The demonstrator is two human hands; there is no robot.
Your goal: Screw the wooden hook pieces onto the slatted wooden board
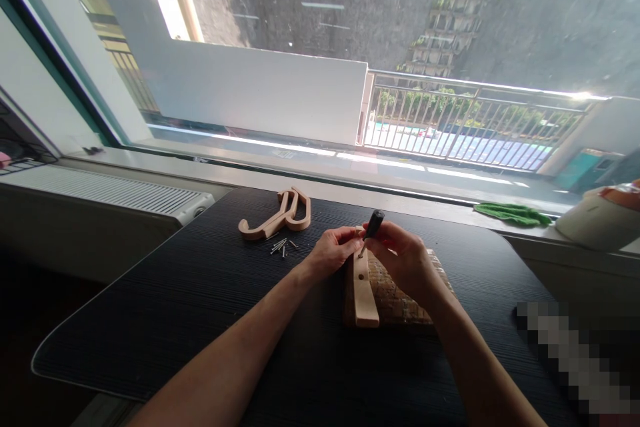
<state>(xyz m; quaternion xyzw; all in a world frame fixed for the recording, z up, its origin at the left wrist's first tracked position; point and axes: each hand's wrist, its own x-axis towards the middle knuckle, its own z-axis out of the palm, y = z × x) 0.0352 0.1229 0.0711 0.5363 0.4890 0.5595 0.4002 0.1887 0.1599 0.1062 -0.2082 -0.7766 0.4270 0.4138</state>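
A pale wooden piece (367,307) lies along the left edge of a brown block with a woven-looking surface (397,283). My left hand (333,248) pinches the far end of the wooden piece, its fingertips close to the screwdriver. In my right hand (403,257) is a screwdriver (374,223) with a black handle, held tilted. Its shaft points down at a spot on the wood, where the tip meets what looks like a screw head. Nearer to me, a dark round hole shows in the same piece. My right wrist covers part of the woven block.
Curved wooden hooks (275,219) lie at the back left of the dark table (200,307), with several loose screws (283,247) before them. A white radiator (110,193) stands left. On the windowsill are a green cloth (513,213) and a pale pot (600,217).
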